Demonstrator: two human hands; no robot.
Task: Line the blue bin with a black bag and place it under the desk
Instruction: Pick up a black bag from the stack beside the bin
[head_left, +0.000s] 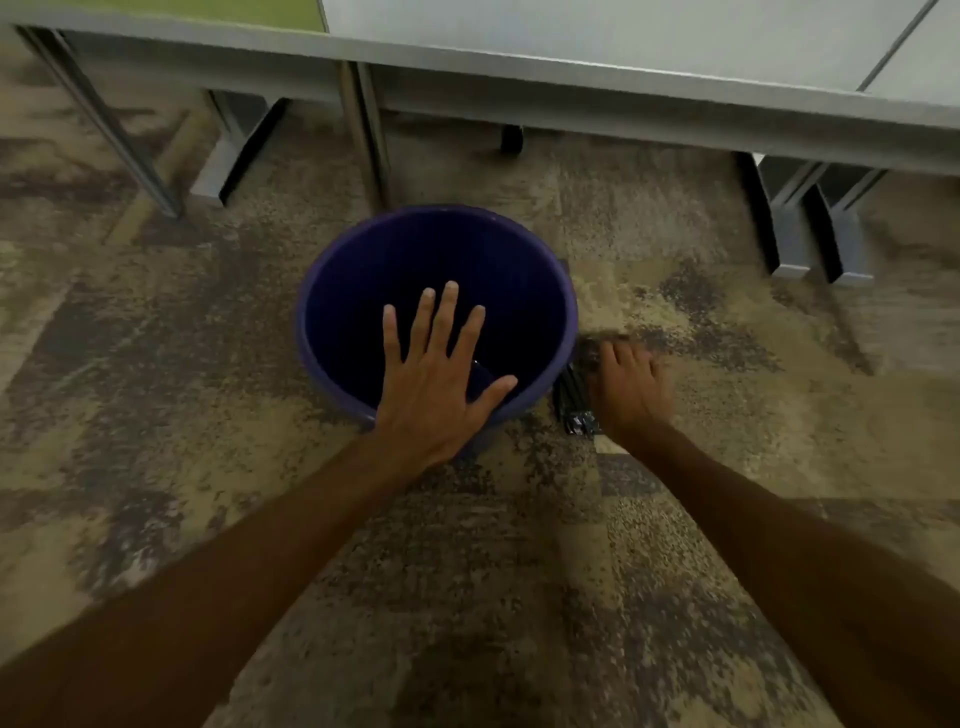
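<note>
1. The blue bin (332, 291) stands upright on the mottled carpet (156, 364), mouth open to the camera, out in front of the desk (571, 78) and not under it.
2. The left hand (436, 384) is flat, fingers spread wide, its palm over the bin's near rim and its fingertips reaching out over the dark inside.
3. No liner shows on the rim; the inside is too dark to read further.
4. The right hand (628, 395) is down at the floor just right of the bin, fingers curled over a folded black bag (574, 402) that lies against the bin's side.
5. That hand is blurred, so whether it actually grips the bag cannot be told.
6. Grey desk legs (363, 135) stand behind the bin.
</note>
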